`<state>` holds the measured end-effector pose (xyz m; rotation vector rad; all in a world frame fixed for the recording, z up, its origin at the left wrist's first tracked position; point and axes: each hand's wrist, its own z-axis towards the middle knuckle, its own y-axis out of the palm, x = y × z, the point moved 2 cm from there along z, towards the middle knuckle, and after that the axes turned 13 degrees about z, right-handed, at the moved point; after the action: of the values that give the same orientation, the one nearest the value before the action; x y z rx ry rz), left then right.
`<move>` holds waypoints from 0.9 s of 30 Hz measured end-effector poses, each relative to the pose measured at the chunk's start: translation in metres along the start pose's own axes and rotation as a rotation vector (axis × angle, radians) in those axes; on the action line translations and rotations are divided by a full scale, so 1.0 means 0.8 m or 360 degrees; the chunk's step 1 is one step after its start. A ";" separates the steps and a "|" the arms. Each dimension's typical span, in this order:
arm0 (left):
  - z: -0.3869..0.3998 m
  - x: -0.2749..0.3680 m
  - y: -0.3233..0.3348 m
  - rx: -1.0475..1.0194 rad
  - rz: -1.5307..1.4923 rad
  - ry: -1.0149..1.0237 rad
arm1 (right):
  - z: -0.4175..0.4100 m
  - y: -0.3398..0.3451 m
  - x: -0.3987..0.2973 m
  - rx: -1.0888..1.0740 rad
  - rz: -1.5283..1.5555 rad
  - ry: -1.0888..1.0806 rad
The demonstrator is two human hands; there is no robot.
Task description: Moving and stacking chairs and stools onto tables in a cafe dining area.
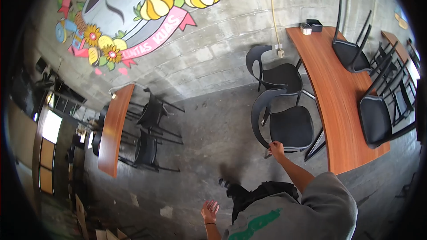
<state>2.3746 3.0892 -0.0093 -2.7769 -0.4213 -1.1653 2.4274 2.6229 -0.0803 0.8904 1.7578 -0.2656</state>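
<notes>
My right hand (276, 148) is on the end of the curved backrest of a black chair (291, 128), with its fingers closed around it. That chair stands upright on the floor, its seat towards the long wooden table (325, 96). Just behind it, nearer the wall, stands a matching black chair (283, 77). My left hand (210, 210) hangs low over the floor, empty, its fingers apart, a dark band at the wrist. Two more black chairs rest upside down on the table, one at the far part (352, 55) and one nearer (376, 120).
A small box (306, 29) and a black holder (314, 25) stand at the table's wall end. Another wooden table (116, 130) is at the left, with black chairs (146, 150) beside it. A painted concrete-block wall (206, 53) bounds the far side; a cable runs down to a socket (281, 53).
</notes>
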 end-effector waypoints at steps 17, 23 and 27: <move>0.311 0.367 0.433 -0.1258 0.1280 0.0273 | -0.033 -0.029 0.063 0.1959 0.0650 -0.0139; 0.289 0.306 0.594 -0.1759 0.1767 0.0206 | 0.003 -0.051 0.094 0.2140 0.1082 0.0170; 0.257 0.253 0.675 -0.1877 0.2285 0.0238 | 0.028 -0.063 0.124 0.1932 0.1690 0.0080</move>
<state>2.8081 2.6563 -0.0016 -2.2579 2.4335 -1.1681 2.3972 2.6179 -0.1899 2.5322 0.7944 -0.5909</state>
